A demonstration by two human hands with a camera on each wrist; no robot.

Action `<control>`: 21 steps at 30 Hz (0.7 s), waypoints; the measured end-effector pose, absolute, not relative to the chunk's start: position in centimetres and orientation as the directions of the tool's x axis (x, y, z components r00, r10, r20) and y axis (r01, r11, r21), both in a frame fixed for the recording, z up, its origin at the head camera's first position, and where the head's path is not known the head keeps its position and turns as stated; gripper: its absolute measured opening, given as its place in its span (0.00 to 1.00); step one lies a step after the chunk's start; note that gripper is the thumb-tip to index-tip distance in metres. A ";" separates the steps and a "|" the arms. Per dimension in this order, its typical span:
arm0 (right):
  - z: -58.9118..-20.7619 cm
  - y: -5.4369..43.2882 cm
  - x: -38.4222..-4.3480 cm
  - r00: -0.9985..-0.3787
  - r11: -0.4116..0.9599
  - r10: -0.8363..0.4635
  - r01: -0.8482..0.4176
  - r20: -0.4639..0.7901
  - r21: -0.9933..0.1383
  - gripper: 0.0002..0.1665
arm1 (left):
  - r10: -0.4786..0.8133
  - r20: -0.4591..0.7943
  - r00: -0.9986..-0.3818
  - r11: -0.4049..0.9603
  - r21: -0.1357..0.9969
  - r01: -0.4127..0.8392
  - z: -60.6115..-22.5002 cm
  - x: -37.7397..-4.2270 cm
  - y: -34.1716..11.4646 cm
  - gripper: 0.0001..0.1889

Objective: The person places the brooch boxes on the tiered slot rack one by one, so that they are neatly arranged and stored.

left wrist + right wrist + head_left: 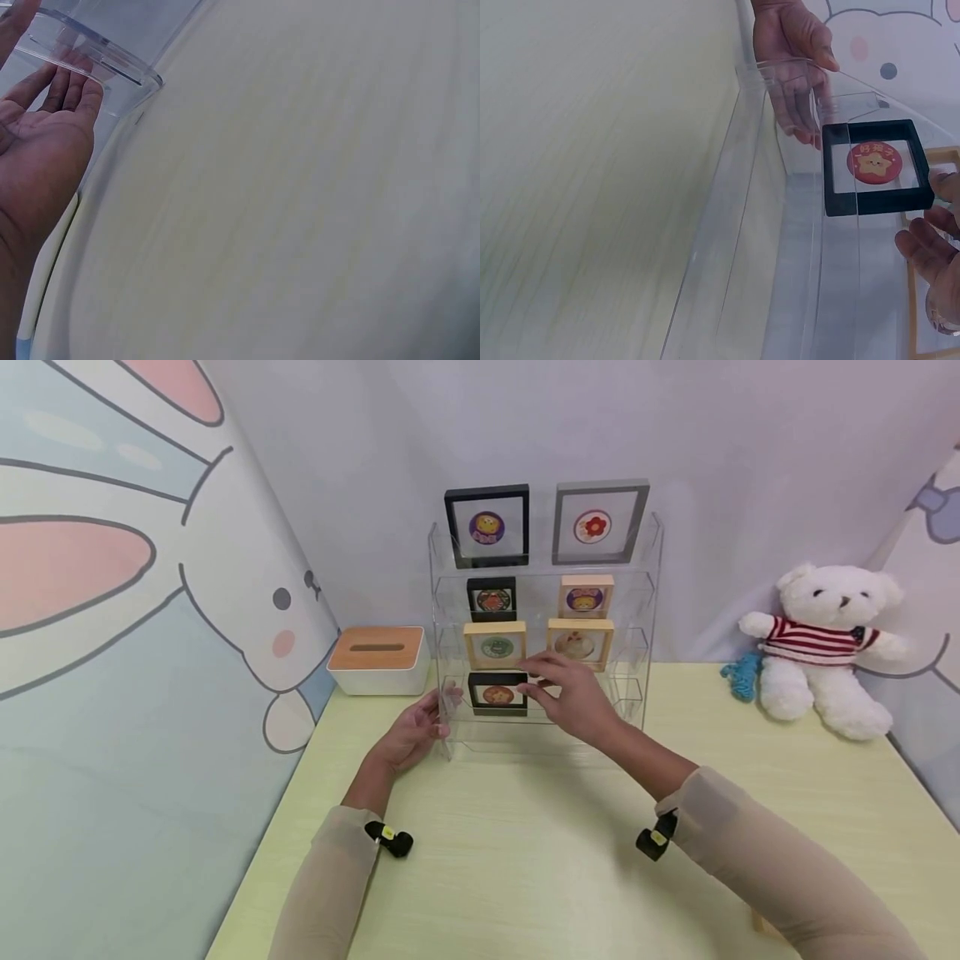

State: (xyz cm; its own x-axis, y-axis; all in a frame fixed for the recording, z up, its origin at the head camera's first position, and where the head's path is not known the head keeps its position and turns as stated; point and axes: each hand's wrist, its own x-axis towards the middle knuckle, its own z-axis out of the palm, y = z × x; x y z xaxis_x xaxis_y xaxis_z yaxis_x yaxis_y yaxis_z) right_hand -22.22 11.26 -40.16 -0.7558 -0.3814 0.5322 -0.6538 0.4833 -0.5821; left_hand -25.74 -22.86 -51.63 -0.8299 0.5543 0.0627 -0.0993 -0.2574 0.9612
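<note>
A clear acrylic tiered rack stands on the table against the wall. My left hand grips its left side panel, thumb in front and fingers behind; the left wrist view shows this hand at the panel's edge. In the lowest occupied tier stands a small black frame with a red round star badge. My right hand is at its upper right corner. In the right wrist view, fingertips touch the frame's edge while the thumb stands apart from it.
Higher tiers hold two yellow-wood frames, a small black one and a small light-wood one. A large black frame and a grey frame top the rack. A wood-lidded tissue box is left; a white teddy bear sits right beside a blue toy.
</note>
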 end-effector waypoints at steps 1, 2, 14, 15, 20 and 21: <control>-40.0 11.6 -22.0 -0.755 0.484 -0.376 -0.654 0.537 -0.581 0.20 | 0.554 0.063 -0.830 -0.257 0.961 -0.099 -51.6 -25.7 -22.9 0.46; -39.8 12.1 -21.9 -0.753 0.481 -0.371 -0.657 0.544 -0.581 0.21 | 0.553 0.062 -0.831 -0.258 0.961 -0.100 -51.6 -25.7 -22.9 0.46; -38.2 22.6 -18.4 -0.893 0.523 -0.359 -0.434 0.271 -0.734 0.14 | 0.557 0.063 -0.828 -0.257 0.961 -0.099 -51.4 -25.6 -23.0 0.45; -38.2 23.7 -18.1 -0.907 0.519 -0.361 -0.388 0.216 -0.762 0.15 | 0.556 0.063 -0.828 -0.256 0.962 -0.099 -51.4 -25.6 -23.0 0.45; -38.8 29.1 -16.4 -0.924 0.505 -0.382 -0.230 0.024 -0.832 0.18 | 0.559 0.057 -0.827 -0.256 0.961 -0.107 -51.3 -25.6 -22.9 0.46; -39.1 30.1 -16.0 -0.923 0.507 -0.384 -0.215 0.004 -0.835 0.19 | 0.561 0.057 -0.826 -0.256 0.961 -0.108 -51.3 -25.6 -22.9 0.46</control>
